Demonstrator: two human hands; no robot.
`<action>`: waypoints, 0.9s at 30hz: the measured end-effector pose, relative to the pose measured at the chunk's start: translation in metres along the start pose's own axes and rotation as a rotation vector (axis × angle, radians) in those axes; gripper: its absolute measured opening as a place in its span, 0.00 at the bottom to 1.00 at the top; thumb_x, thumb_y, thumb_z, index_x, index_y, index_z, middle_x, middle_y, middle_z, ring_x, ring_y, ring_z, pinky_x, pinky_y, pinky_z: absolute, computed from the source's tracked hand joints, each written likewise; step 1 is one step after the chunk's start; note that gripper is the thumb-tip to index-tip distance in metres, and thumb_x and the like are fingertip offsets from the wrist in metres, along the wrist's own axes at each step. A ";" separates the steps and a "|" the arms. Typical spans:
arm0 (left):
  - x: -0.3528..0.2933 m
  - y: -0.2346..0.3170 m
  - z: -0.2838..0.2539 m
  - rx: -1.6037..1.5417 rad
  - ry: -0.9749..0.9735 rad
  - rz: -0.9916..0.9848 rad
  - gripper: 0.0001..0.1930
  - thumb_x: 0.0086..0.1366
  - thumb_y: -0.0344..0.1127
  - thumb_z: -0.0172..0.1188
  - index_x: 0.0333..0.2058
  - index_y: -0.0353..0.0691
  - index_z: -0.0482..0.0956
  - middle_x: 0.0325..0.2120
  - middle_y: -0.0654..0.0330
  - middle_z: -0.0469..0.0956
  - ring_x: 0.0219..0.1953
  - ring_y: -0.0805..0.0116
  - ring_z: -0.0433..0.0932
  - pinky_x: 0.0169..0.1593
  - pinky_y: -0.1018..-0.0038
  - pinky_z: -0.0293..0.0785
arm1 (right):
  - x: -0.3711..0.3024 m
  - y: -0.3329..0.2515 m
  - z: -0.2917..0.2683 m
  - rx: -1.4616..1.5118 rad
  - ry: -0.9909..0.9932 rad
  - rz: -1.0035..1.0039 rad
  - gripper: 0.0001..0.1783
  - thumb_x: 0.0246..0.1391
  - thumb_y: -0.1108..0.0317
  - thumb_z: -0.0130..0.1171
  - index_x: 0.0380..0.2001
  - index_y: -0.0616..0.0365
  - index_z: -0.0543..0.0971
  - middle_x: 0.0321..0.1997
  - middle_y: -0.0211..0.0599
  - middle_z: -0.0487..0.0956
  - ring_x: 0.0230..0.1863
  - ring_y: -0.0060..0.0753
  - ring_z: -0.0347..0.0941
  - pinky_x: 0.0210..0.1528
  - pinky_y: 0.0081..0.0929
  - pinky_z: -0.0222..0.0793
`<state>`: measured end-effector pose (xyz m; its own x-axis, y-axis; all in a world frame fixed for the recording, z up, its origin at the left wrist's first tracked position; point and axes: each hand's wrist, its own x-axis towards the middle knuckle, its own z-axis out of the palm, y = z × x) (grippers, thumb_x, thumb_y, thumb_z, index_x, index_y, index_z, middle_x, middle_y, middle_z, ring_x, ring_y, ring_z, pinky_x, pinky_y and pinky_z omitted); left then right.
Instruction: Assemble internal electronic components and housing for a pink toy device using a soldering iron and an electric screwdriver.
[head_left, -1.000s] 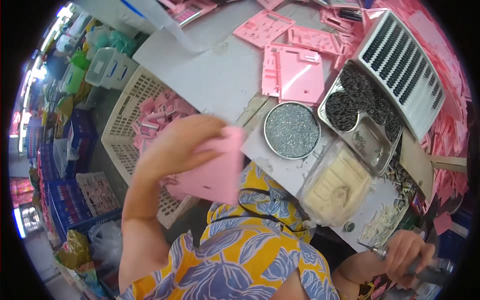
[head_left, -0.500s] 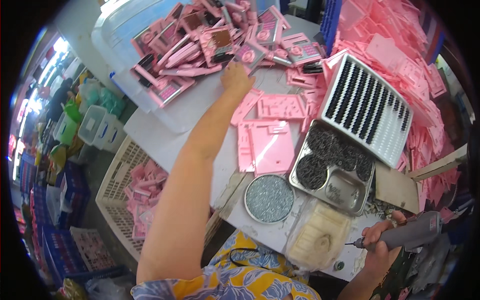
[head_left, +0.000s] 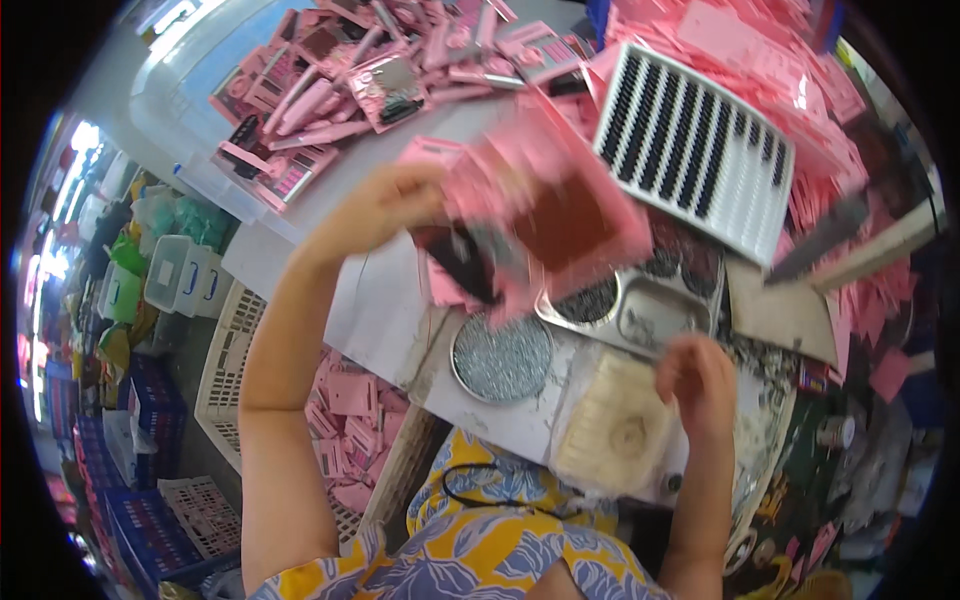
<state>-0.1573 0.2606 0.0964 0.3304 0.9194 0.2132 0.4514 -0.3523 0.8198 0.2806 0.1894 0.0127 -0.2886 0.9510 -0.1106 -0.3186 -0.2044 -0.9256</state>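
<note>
A pink plastic case with a brown panel [head_left: 570, 235] and a black part hangs over the middle of the table, smeared by motion. My left hand [head_left: 405, 205] grips its left side. Below and to the right, my right hand [head_left: 700, 385] is raised over the right edge of a plastic-wrapped cream block [head_left: 615, 425]; its fingers are curled and blurred, and I cannot make out anything in them. A round tin of small silvery screws [head_left: 503, 358] sits under the case. Behind it, the metal tray [head_left: 662, 318] with dark small parts is partly covered.
Pink cases [head_left: 330, 80] lie heaped at the back left, loose pink panels [head_left: 745, 50] at the back right. A white rack [head_left: 690, 150] holds rows of black pieces. A blurred grey tool [head_left: 820, 240] is beside a wooden bar. A cream crate [head_left: 225, 375] stands at lower left.
My left hand has come back from the heap, bringing a pink case toward me. My right hand has let go of the grey electric screwdriver and moved up and left.
</note>
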 end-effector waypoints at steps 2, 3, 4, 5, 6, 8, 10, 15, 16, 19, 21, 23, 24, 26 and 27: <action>-0.014 0.031 0.058 0.029 -0.357 0.062 0.13 0.71 0.40 0.58 0.40 0.33 0.81 0.25 0.57 0.81 0.28 0.64 0.80 0.36 0.68 0.76 | 0.020 0.007 0.023 -0.031 -0.174 0.217 0.34 0.71 0.39 0.42 0.60 0.59 0.74 0.50 0.43 0.81 0.47 0.31 0.80 0.45 0.31 0.78; -0.013 0.047 0.080 0.037 -0.624 -0.003 0.14 0.70 0.40 0.59 0.40 0.34 0.81 0.26 0.53 0.81 0.29 0.62 0.81 0.37 0.66 0.77 | 0.021 0.018 0.023 0.046 -0.345 0.298 0.39 0.70 0.35 0.39 0.62 0.59 0.74 0.56 0.40 0.79 0.55 0.30 0.76 0.58 0.32 0.73; -0.014 0.053 0.098 0.099 -0.712 0.090 0.14 0.69 0.41 0.59 0.40 0.34 0.81 0.27 0.51 0.81 0.31 0.60 0.81 0.38 0.65 0.76 | 0.015 0.011 0.036 0.020 -0.454 0.368 0.36 0.70 0.39 0.42 0.62 0.60 0.74 0.55 0.38 0.79 0.56 0.29 0.75 0.59 0.31 0.71; -0.014 0.057 0.114 0.159 -0.802 0.184 0.14 0.69 0.41 0.60 0.40 0.34 0.81 0.27 0.49 0.81 0.32 0.58 0.82 0.39 0.63 0.76 | 0.007 0.003 0.045 -0.003 -0.562 0.440 0.33 0.71 0.43 0.46 0.61 0.60 0.74 0.54 0.36 0.80 0.56 0.27 0.74 0.60 0.30 0.69; -0.009 0.056 0.127 0.131 -0.848 0.192 0.14 0.68 0.41 0.62 0.41 0.35 0.80 0.28 0.52 0.82 0.31 0.62 0.81 0.37 0.65 0.76 | 0.001 0.007 0.041 -0.110 -0.612 0.392 0.30 0.70 0.47 0.49 0.60 0.61 0.75 0.54 0.35 0.80 0.55 0.26 0.74 0.59 0.28 0.70; 0.005 0.055 0.139 0.084 -0.833 0.102 0.16 0.65 0.43 0.67 0.43 0.37 0.80 0.27 0.57 0.82 0.31 0.68 0.81 0.35 0.66 0.75 | -0.014 0.014 0.026 -0.312 -0.685 0.306 0.24 0.69 0.55 0.54 0.57 0.63 0.76 0.53 0.34 0.80 0.53 0.23 0.74 0.57 0.25 0.70; 0.027 0.056 0.138 -0.246 -0.821 -0.248 0.19 0.63 0.39 0.69 0.46 0.34 0.78 0.39 0.58 0.82 0.35 0.71 0.81 0.38 0.72 0.79 | -0.028 0.014 0.015 -0.173 -0.496 0.287 0.20 0.67 0.62 0.57 0.55 0.65 0.76 0.50 0.32 0.80 0.49 0.20 0.75 0.52 0.22 0.71; 0.011 0.053 0.160 0.014 -0.008 0.076 0.13 0.64 0.38 0.65 0.44 0.38 0.80 0.38 0.61 0.82 0.36 0.71 0.80 0.40 0.69 0.77 | -0.064 0.037 -0.014 -0.325 0.119 0.093 0.13 0.64 0.63 0.60 0.43 0.63 0.80 0.33 0.28 0.82 0.33 0.15 0.75 0.35 0.20 0.71; -0.011 0.057 0.178 0.001 -0.109 0.153 0.12 0.63 0.38 0.66 0.42 0.39 0.80 0.37 0.61 0.81 0.36 0.68 0.81 0.39 0.68 0.77 | -0.070 0.043 -0.019 -0.534 0.210 0.044 0.12 0.64 0.63 0.61 0.41 0.62 0.81 0.28 0.29 0.81 0.30 0.15 0.74 0.33 0.21 0.70; -0.079 0.057 0.211 0.219 -0.507 0.276 0.14 0.59 0.39 0.69 0.41 0.42 0.79 0.32 0.58 0.77 0.35 0.58 0.81 0.36 0.66 0.77 | -0.080 0.040 -0.015 -1.087 0.319 -0.026 0.15 0.57 0.58 0.65 0.26 0.58 0.80 0.16 0.34 0.76 0.20 0.28 0.74 0.25 0.29 0.67; -0.107 0.061 0.220 0.250 -0.487 0.185 0.16 0.57 0.35 0.71 0.41 0.40 0.77 0.32 0.56 0.78 0.33 0.56 0.81 0.32 0.65 0.77 | -0.084 0.041 -0.020 -1.329 0.305 -0.012 0.17 0.55 0.55 0.66 0.23 0.57 0.77 0.16 0.35 0.76 0.19 0.37 0.75 0.24 0.32 0.66; -0.132 0.061 0.225 0.261 -0.402 0.105 0.18 0.56 0.32 0.72 0.43 0.38 0.76 0.32 0.55 0.79 0.32 0.56 0.81 0.31 0.66 0.77 | -0.084 0.047 -0.020 -1.314 0.321 -0.039 0.20 0.54 0.54 0.65 0.18 0.56 0.73 0.15 0.35 0.75 0.18 0.42 0.74 0.23 0.38 0.66; -0.144 0.057 0.231 0.246 -0.327 0.073 0.19 0.56 0.31 0.72 0.44 0.38 0.76 0.33 0.55 0.79 0.32 0.57 0.81 0.30 0.66 0.77 | -0.085 0.044 -0.019 -1.322 0.307 -0.023 0.20 0.54 0.54 0.65 0.18 0.56 0.73 0.15 0.36 0.75 0.18 0.42 0.74 0.23 0.37 0.65; -0.158 0.046 0.242 0.204 -0.199 0.025 0.21 0.57 0.30 0.71 0.48 0.39 0.75 0.34 0.56 0.79 0.32 0.57 0.81 0.31 0.65 0.77 | -0.088 0.041 -0.018 -1.321 0.278 0.008 0.20 0.54 0.55 0.65 0.17 0.56 0.73 0.14 0.36 0.74 0.18 0.42 0.73 0.23 0.37 0.65; -0.164 0.039 0.248 0.178 -0.145 0.008 0.21 0.58 0.29 0.69 0.50 0.40 0.74 0.35 0.57 0.80 0.32 0.56 0.81 0.32 0.64 0.78 | -0.090 0.040 -0.018 -1.313 0.264 0.023 0.20 0.53 0.56 0.65 0.17 0.56 0.73 0.14 0.36 0.74 0.18 0.42 0.73 0.23 0.37 0.65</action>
<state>0.0115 0.0531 -0.0379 0.4450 0.8860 0.1302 0.5831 -0.3970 0.7088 0.3096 0.0997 -0.0208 -0.0529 0.9968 -0.0594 0.8245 0.0100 -0.5657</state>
